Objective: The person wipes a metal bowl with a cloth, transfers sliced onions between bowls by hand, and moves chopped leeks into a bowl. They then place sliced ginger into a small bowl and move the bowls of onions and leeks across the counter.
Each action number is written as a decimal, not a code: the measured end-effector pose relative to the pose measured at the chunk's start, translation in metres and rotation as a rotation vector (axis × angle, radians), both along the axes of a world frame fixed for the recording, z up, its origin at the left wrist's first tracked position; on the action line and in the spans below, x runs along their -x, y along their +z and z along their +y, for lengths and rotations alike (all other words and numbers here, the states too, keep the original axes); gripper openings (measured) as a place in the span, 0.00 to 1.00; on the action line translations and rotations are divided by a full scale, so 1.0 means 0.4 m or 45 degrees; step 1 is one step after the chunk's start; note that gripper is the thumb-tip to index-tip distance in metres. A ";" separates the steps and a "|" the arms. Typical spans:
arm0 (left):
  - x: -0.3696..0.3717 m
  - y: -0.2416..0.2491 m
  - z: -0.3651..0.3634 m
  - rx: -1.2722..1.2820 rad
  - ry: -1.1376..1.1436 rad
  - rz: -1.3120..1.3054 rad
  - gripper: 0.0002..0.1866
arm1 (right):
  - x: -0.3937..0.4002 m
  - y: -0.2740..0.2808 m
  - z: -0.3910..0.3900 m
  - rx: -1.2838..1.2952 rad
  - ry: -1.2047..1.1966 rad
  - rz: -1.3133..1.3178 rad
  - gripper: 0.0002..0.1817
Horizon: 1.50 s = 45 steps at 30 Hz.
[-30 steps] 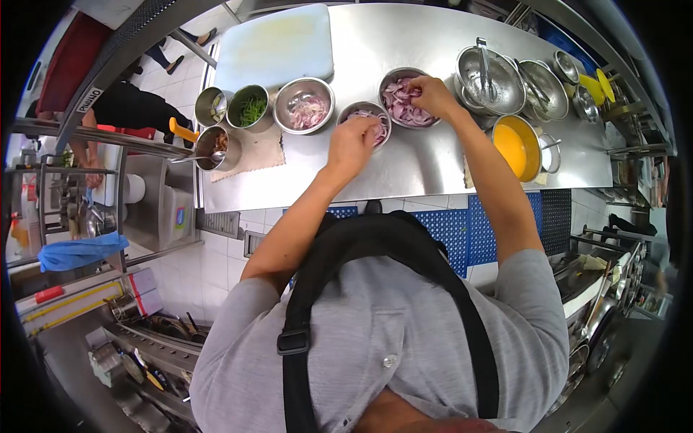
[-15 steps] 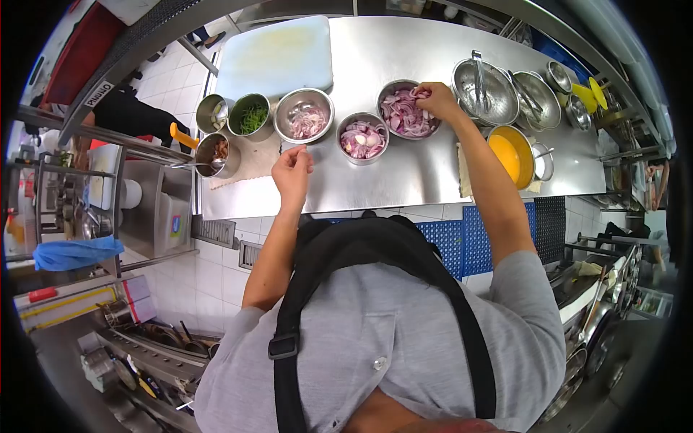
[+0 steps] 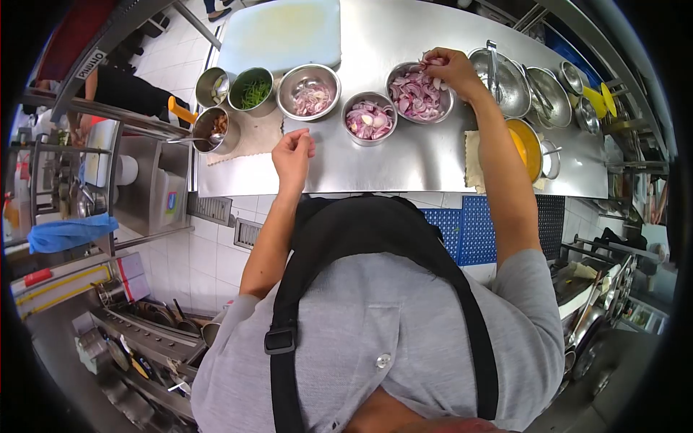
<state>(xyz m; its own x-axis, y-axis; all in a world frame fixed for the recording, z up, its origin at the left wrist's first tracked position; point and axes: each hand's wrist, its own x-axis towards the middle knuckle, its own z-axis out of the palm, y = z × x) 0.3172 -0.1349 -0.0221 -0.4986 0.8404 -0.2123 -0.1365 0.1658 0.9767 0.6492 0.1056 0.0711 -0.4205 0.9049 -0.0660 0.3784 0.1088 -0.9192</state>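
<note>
My right hand (image 3: 459, 73) pinches some sliced red onion at the far right rim of a steel bowl of sliced onion (image 3: 417, 95). Loosely curled, my left hand (image 3: 293, 160) hovers over the near part of the counter with nothing visible in its fingers. Just beyond it stands a wide steel bowl (image 3: 287, 84) with a small heap of finely sliced onion (image 3: 312, 99). Between my hands is a smaller container of onion pieces (image 3: 369, 120), with some paler pieces on top.
At left stand a pot of chopped greens (image 3: 254, 94), a pot of brown pieces (image 3: 216, 130) with a spoon, and another small pot (image 3: 214, 88). A white cutting board (image 3: 281, 36) lies behind. Right are strainers (image 3: 505, 83), tongs (image 3: 493, 68) and a yellow-orange liquid container (image 3: 533, 148).
My right hand has shifted to the bowl's far right rim, now with onion slices showing in its fingers. My left hand keeps its curled pose. The whole view has shifted slightly.
</note>
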 end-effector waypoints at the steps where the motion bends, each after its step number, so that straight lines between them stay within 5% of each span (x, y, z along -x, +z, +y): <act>1: 0.000 -0.003 0.003 0.009 0.003 -0.001 0.12 | 0.020 0.015 -0.013 0.012 0.033 0.064 0.15; 4: -0.004 -0.001 0.009 0.021 0.003 -0.002 0.11 | 0.108 0.069 -0.076 0.053 0.146 0.143 0.17; 9: -0.008 -0.004 0.024 -0.004 -0.013 -0.018 0.11 | 0.240 -0.021 -0.162 -0.112 0.627 -0.351 0.20; 12: -0.001 -0.001 0.024 -0.043 0.016 -0.016 0.10 | 0.238 -0.036 -0.198 -0.523 0.575 -0.409 0.21; 16: -0.015 -0.007 0.019 -0.041 -0.088 0.110 0.11 | 0.246 -0.029 -0.209 -0.488 0.585 -0.652 0.21; 22: -0.085 0.036 0.047 -0.267 -0.288 0.629 0.13 | 0.251 -0.045 -0.222 -0.575 0.517 -0.171 0.15; 26: -0.092 0.068 0.050 -0.243 -0.350 0.727 0.13 | 0.199 -0.016 -0.234 -0.568 0.432 -0.481 0.11; 32: -0.027 -0.057 0.077 0.127 -0.005 -0.497 0.14 | 0.219 -0.043 -0.282 -0.490 0.394 -0.461 0.10; 36: 0.025 -0.062 0.126 0.107 0.273 -0.628 0.15 | 0.217 -0.019 -0.267 -0.535 0.193 -0.363 0.10; 41: 0.055 -0.089 0.177 0.049 0.276 -0.557 0.09 | 0.230 -0.138 -0.222 -0.864 -0.093 -0.449 0.10; 45: 0.043 -0.069 0.176 0.038 0.283 -0.506 0.07 | 0.222 -0.159 -0.207 -0.887 0.004 -0.476 0.11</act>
<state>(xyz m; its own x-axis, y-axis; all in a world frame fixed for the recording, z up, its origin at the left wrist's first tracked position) 0.3001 -0.0643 -0.0495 -0.5413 0.7125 -0.4464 -0.5352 0.1175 0.8365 0.5605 0.0226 0.0073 -0.4849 0.7886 0.3781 0.6477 0.6144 -0.4505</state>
